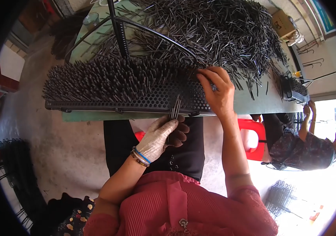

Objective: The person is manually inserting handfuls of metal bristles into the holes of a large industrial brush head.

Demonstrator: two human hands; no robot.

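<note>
My left hand, in a whitish knit glove with dark fingers, is closed around a small bunch of thin dark rods that point up toward the rack. My bare right hand is at the far right part of the black perforated rack, thumb and fingertips pinched together; whatever is between them is hidden. Rods stand upright, densely packed, over the rack's left and middle. Along its near side and toward the right, rows of round holes show bare.
A large loose heap of dark rods covers the far side of the green table. A black metal stand rises behind the rack. At right, another person works at a second rack, near a red stool. A cardboard box sits beyond.
</note>
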